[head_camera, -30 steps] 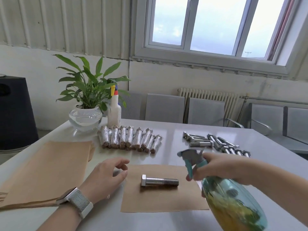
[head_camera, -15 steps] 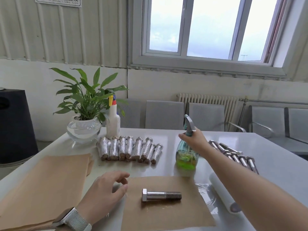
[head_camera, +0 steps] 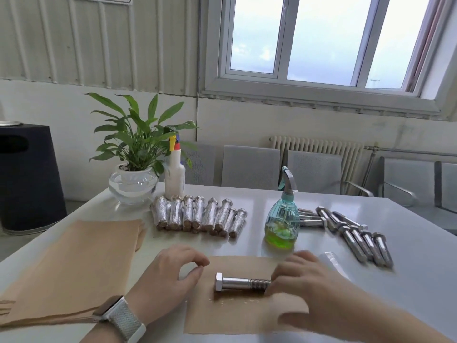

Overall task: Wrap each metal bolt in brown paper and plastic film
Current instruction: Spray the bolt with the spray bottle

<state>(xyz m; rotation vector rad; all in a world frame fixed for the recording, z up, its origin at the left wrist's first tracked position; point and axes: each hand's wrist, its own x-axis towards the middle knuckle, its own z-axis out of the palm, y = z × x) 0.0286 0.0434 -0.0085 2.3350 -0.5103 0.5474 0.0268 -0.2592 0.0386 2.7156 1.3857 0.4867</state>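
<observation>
Head view looks down on a white table (head_camera: 408,288); the biggest thing on it is the stack of brown paper (head_camera: 74,263) at near left, then the single brown sheet (head_camera: 237,315) laid flat at near centre, then the row of wrapped bolts (head_camera: 200,216) further back, the bare bolts (head_camera: 356,238) at far right, the green spray bottle (head_camera: 282,224) between those two groups, and a roll of plastic film (head_camera: 333,262) just right of the sheet, partly hidden; smallest is the one metal bolt (head_camera: 241,284) lying on its side on the sheet, head to the left, thread to the right; the step in hand looks like the start of rolling this bolt into the paper, and to do it well I would square the bolt to the near edge, lift that edge over it, keep the paper tight against the shank while rolling away, then tuck the overhang at both ends before the film goes on; loose paper would probably unroll; the left hand (head_camera: 168,276) rests beside the sheet's left edge with fingers loosely curled, holding nothing, clear of the bolt; the right hand (head_camera: 296,280) is blurred, at the threaded end, fingers bent down over it; whether it pinches the bolt or only touches I cannot tell
</observation>
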